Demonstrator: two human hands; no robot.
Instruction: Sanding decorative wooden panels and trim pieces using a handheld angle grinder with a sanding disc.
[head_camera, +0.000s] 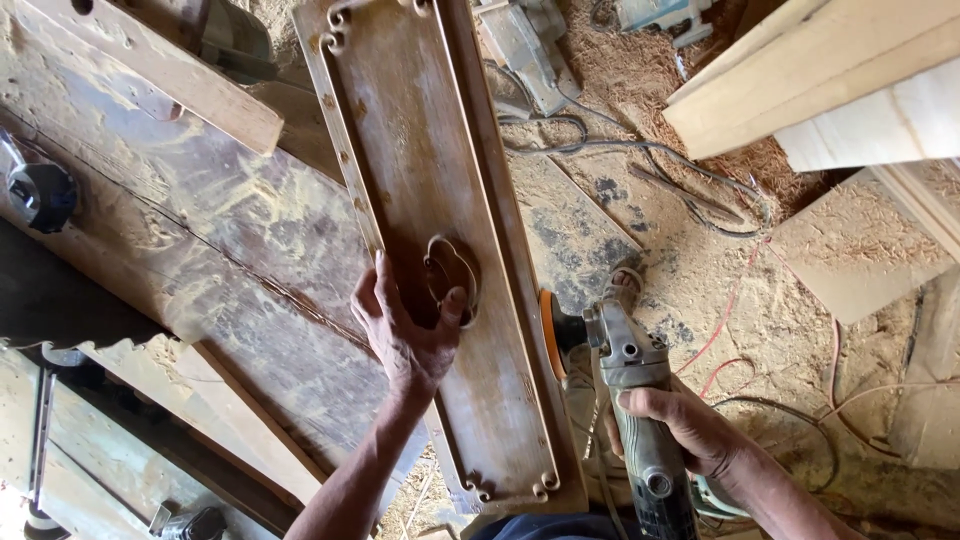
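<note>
Both hands grip: left hand (408, 330) carved panel (440, 240), right hand (680, 430) half-hidden grinder (625, 350).

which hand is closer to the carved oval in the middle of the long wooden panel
Left. The left hand grips the panel with its thumb resting on the carved oval. The right hand is off the panel's right edge, holding the angle grinder.
</note>
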